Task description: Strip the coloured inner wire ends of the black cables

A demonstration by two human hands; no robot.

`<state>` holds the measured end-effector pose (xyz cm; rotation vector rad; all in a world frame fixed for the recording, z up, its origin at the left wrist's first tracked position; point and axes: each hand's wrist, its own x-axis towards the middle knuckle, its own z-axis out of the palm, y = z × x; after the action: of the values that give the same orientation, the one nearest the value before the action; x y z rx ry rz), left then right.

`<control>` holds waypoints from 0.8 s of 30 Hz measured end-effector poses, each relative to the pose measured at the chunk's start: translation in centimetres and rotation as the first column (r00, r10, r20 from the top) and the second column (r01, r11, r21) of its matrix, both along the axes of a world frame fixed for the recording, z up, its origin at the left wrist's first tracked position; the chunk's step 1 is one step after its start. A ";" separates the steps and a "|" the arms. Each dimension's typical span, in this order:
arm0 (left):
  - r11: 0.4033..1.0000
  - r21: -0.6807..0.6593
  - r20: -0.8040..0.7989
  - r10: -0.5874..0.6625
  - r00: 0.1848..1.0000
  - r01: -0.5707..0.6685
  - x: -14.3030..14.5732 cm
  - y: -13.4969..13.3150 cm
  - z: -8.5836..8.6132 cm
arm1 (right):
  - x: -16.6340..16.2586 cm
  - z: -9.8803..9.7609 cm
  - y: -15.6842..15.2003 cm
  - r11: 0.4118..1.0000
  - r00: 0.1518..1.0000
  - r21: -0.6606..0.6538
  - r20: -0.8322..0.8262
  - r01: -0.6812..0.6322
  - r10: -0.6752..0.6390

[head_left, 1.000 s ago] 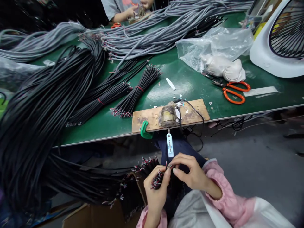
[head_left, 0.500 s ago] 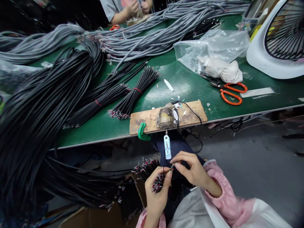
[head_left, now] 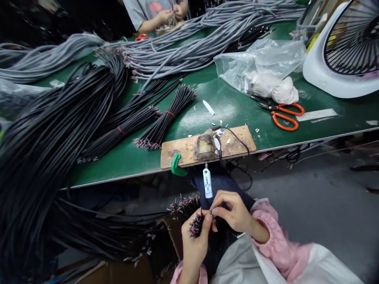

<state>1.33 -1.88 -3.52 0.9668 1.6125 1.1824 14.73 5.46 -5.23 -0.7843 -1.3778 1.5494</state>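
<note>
My left hand point(head_left: 194, 246) is closed round a bundle of thin black cables point(head_left: 195, 227), whose red, white and black wire ends stick up out of the grip. Beside the left thumb, my right hand point(head_left: 232, 211) pinches the wire ends of one cable between thumb and fingertips. The tiny ends are mostly covered by the fingers. Just beyond both hands, a light-blue tool with a metal tip point(head_left: 207, 184) points at the table edge. Left of it, more black cables with bared ends point(head_left: 185, 206) stand close behind my left hand.
A wooden board point(head_left: 237, 142) with a crusted round block point(head_left: 205, 146) and a green clamp point(head_left: 177, 165) lies at the table edge. Tied cable bundles point(head_left: 170, 114), orange-handled scissors point(head_left: 286, 114), a plastic bag point(head_left: 260, 59) and a fan point(head_left: 340, 51) are on the table. A co-worker's hands point(head_left: 171, 15) show opposite.
My right fingertips have come down and closed in against my left thumb, hiding the wire ends that showed there before. The view has shifted slightly.
</note>
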 end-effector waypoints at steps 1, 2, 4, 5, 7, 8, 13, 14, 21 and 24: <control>1.000 -0.001 -0.002 0.018 1.000 -0.018 0.0 0.0 0.0 | -0.4 -0.3 -0.2 0.996 0.999 -0.084 -0.044 0.007 -0.011; 0.999 -0.001 0.000 0.037 0.999 -0.037 0.0 0.1 -0.1 | -0.8 -0.6 -0.5 0.981 0.994 -0.191 -0.111 -0.026 0.005; 0.997 0.006 0.008 0.072 0.997 -0.072 0.0 0.1 -0.3 | -1.4 -1.1 -0.9 0.919 0.971 -0.372 -0.236 -0.129 0.040; 0.996 0.014 0.012 0.086 0.996 -0.086 0.0 0.1 -0.4 | -1.7 -1.3 -1.1 0.884 0.957 -0.434 -0.285 -0.174 0.049; 0.994 0.027 0.026 0.104 0.994 -0.105 0.1 0.2 -0.6 | -2.2 -1.6 -1.3 0.833 0.939 -0.509 -0.341 -0.218 0.037; 0.993 0.030 0.042 0.114 0.993 -0.115 0.1 0.2 -0.7 | -2.3 -1.6 -1.5 0.819 0.934 -0.528 -0.357 -0.222 0.023; 0.988 0.024 0.125 0.148 0.981 -0.152 0.2 0.2 -0.9 | -2.3 -1.2 -1.6 0.891 0.954 -0.436 -0.301 -0.128 -0.010; 0.988 0.020 0.125 0.149 0.981 -0.153 0.2 0.1 -0.8 | -2.1 -1.0 -1.5 0.928 0.971 -0.367 -0.239 -0.070 -0.021; 0.994 0.017 0.067 0.109 0.992 -0.111 0.2 0.0 -0.3 | -0.2 0.8 -0.3 0.990 0.993 0.132 0.104 0.041 -0.055; 0.994 0.009 0.070 0.109 0.992 -0.110 0.3 0.0 -0.3 | 0.3 1.4 -0.1 0.971 0.982 0.240 0.181 -0.001 -0.044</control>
<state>1.62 -1.91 -3.80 0.8451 1.6213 1.2880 15.08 5.39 -3.82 -0.8053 -1.6520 1.2874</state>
